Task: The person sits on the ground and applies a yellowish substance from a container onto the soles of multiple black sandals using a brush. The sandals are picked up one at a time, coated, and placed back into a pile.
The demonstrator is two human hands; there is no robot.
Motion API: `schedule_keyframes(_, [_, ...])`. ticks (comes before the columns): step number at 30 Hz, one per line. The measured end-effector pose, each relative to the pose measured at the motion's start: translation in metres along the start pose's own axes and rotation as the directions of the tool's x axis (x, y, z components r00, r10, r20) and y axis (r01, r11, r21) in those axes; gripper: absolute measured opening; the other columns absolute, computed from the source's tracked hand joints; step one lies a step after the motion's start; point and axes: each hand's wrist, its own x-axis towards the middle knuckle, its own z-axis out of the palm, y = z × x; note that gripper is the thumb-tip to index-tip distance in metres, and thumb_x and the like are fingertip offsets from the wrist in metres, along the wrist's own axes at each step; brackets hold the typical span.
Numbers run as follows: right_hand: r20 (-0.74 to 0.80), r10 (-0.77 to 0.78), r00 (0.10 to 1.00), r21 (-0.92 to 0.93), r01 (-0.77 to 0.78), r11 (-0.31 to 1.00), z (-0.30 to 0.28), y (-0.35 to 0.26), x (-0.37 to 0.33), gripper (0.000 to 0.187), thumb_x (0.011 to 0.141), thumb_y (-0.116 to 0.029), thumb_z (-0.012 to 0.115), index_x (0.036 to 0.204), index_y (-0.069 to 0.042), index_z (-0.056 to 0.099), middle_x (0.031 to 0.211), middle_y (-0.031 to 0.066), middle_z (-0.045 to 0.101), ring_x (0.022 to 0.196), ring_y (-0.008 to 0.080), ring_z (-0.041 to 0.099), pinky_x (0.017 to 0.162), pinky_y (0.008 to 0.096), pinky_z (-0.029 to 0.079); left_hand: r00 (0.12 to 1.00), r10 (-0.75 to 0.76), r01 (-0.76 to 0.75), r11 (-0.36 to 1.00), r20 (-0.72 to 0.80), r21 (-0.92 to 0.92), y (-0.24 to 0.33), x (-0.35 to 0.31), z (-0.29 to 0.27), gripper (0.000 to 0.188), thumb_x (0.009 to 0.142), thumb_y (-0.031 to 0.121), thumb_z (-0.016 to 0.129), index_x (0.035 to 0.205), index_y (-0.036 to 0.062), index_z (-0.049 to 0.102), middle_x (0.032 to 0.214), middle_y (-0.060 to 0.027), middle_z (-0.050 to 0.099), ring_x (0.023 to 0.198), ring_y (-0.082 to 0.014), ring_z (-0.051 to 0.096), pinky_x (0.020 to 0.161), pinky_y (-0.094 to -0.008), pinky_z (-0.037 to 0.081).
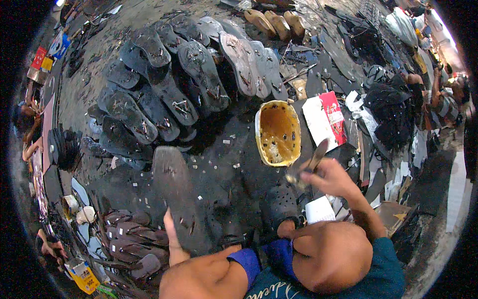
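My left hand (172, 241) grips the near end of a long dark shoe sole (174, 192), thumb up along its left edge; the sole lies flat and points away from me. My right hand (332, 178) holds a flat-handled brush (314, 158) just past the near right rim of a yellow tub (260, 130), whose inside is coated with brownish glue. A black perforated clog (280, 203) rests between my hands, close to my knee. A small white cup (319, 210) stands under my right wrist.
Several dark soles (199, 70) lie fanned in rows on the dirty black ground beyond the tub. Brown soles (130, 234) are stacked at lower left, tan ones (273, 22) at the top. A red-and-white box (326, 117) lies right of the tub. Other people sit at the right (444, 102) and left (30, 130).
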Motion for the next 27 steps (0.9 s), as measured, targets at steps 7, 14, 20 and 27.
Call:
schedule_keyframes(7, [-0.280, -0.497, 0.821, 0.482, 0.568, 0.667, 0.057, -0.120, 0.059, 0.023, 0.090, -0.007, 0.074, 0.111, -0.002, 0.068, 0.105, 0.0086, 0.072, 0.093, 0.0167, 0.068, 0.083, 0.0323, 0.053, 0.879, 0.143, 0.092, 0.886, 0.454, -0.455, 0.083, 0.043, 0.138, 0.050, 0.105, 0.040, 0.035, 0.124, 0.0020, 0.061, 0.114, -0.0154, 0.069, 0.096, -0.0264, 0.069, 0.086, -0.0415, 0.058])
schedule_keyframes(14, [-0.390, -0.845, 0.366, -0.002, 0.917, 0.399, 0.081, -0.123, 0.096, 0.035, 0.075, -0.008, 0.074, 0.111, -0.009, 0.071, 0.100, 0.0078, 0.070, 0.094, 0.0264, 0.065, 0.081, 0.0398, 0.047, 0.854, 0.238, 0.136, 0.756, 0.463, -0.640, 0.104, 0.020, 0.157, 0.049, 0.104, 0.038, 0.036, 0.125, 0.0010, 0.060, 0.113, -0.0149, 0.069, 0.095, -0.0290, 0.069, 0.085, -0.0444, 0.058])
schedule_keyframes(20, [-0.374, -0.854, 0.362, -0.020, 0.917, 0.398, 0.071, -0.124, 0.059, 0.033, 0.081, -0.007, 0.073, 0.114, -0.008, 0.071, 0.105, 0.0063, 0.071, 0.092, 0.0242, 0.067, 0.078, 0.0391, 0.047, 0.869, 0.272, 0.032, 0.804, 0.414, -0.594, 0.105, 0.038, 0.128, 0.054, 0.101, 0.044, 0.039, 0.129, 0.0008, 0.055, 0.118, -0.0162, 0.066, 0.098, -0.0282, 0.068, 0.084, -0.0422, 0.059])
schedule_keyframes(27, [-0.211, -0.934, 0.288, -0.001, 0.956, 0.295, 0.104, -0.127, 0.043, 0.042, 0.077, -0.018, 0.069, 0.119, -0.019, 0.067, 0.100, 0.0034, 0.068, 0.093, 0.0261, 0.063, 0.081, 0.0413, 0.046, 0.902, 0.176, 0.077, 0.832, 0.394, -0.549, 0.121, 0.031, 0.160, 0.046, 0.103, 0.041, 0.041, 0.112, 0.0029, 0.065, 0.097, -0.0115, 0.070, 0.081, -0.0221, 0.071, 0.067, -0.0403, 0.062])
